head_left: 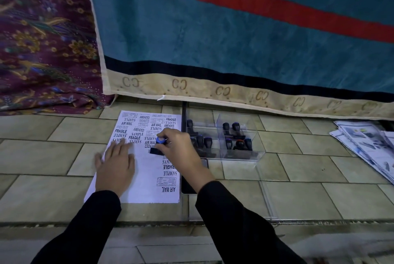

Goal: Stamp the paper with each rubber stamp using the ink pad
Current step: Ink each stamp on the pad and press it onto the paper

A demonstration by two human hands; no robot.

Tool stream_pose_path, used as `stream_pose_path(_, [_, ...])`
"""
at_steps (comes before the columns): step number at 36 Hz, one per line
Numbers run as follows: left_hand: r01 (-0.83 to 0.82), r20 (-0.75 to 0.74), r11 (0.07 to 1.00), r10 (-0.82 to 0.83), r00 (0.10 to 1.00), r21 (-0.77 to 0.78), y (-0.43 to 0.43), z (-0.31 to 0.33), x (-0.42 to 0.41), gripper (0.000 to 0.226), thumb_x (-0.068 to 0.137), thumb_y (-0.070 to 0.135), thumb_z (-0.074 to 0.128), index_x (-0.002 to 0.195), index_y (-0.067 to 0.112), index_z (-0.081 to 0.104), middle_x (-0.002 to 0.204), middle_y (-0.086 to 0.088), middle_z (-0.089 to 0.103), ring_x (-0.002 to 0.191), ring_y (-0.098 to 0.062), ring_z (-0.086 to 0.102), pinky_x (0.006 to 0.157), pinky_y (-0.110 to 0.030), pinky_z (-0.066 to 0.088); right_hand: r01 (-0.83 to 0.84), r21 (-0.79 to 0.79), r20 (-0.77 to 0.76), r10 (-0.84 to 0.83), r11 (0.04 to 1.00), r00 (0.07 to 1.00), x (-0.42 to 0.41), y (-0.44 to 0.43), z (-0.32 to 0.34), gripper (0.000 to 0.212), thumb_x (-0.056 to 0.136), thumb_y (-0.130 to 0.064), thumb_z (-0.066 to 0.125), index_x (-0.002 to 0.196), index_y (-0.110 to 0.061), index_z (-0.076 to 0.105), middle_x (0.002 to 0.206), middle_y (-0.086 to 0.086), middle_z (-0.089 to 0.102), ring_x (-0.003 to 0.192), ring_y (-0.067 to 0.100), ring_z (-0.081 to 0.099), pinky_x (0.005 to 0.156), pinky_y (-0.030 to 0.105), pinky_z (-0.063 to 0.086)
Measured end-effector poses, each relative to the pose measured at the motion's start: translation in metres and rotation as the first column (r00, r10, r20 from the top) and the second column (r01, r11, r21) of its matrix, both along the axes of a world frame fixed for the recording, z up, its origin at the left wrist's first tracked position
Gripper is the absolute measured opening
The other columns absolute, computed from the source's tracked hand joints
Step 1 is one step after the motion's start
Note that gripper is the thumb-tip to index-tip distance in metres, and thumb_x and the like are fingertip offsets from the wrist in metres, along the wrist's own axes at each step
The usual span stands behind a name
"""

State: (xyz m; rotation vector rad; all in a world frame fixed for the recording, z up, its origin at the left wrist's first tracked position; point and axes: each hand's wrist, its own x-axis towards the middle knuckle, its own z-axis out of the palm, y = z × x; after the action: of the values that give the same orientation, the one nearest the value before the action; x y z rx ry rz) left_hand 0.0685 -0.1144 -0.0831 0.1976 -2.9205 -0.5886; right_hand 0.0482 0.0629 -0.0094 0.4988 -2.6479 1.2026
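Head view: right hand grips stamp on paper; left hand flat beside.

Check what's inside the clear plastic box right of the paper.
The clear plastic box holds black-handled rubber stamps standing upright in its compartments. The right hand covers its near-left corner, so any stamps there can't be seen.

Pale greenish tiled floor across the lower half of the frame, laid in offset rectangles with dark grout lines. Teal hanging cloth filling the upper right, crossed by a red stripe, edged below with a black band and a beige border bearing repeated "CC" marks. Purple floral fabric at upper left. Dim, cool light throughout.
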Motion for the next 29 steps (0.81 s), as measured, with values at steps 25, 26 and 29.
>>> stream_pose_path(25, [-0.004,0.012,1.0,0.004,1.0,0.001,0.001,-0.002,-0.002,0.042,0.097,0.023,0.039,0.138,0.021,0.045,0.156,0.003,0.031,0.146,-0.018,0.02,0.116,-0.056,0.011,-0.035,0.188,0.065,0.023,0.981,0.998,-0.011,-0.019,-0.018,0.009,0.084,-0.007,0.064,0.09,-0.005,0.059,0.096,0.012,0.063,0.087,0.029,0.057,0.073,0.045,0.053])
stream_pose_path(26, [-0.001,0.015,1.0,0.001,1.0,0.007,0.0,-0.003,-0.002,0.042,0.097,0.023,0.038,0.139,0.021,0.044,0.156,0.003,0.03,0.146,-0.018,0.019,0.116,-0.057,0.01,-0.034,0.194,0.067,0.021,0.98,0.998,-0.009,-0.02,-0.019,0.007,0.084,-0.006,0.064,0.089,-0.005,0.059,0.096,0.012,0.063,0.087,0.03,0.057,0.073,0.045,0.053])
stream_pose_path(29, [-0.002,0.018,1.0,0.001,1.0,0.014,0.001,-0.004,-0.003,0.042,0.098,0.024,0.039,0.139,0.021,0.043,0.156,0.003,0.03,0.147,-0.017,0.018,0.116,-0.057,0.009,-0.027,0.222,0.062,0.014,0.975,0.998,-0.007,-0.02,-0.019,0.009,0.083,-0.005,0.063,0.083,-0.008,0.055,0.094,0.012,0.063,0.085,0.03,0.057,0.072,0.045,0.053])
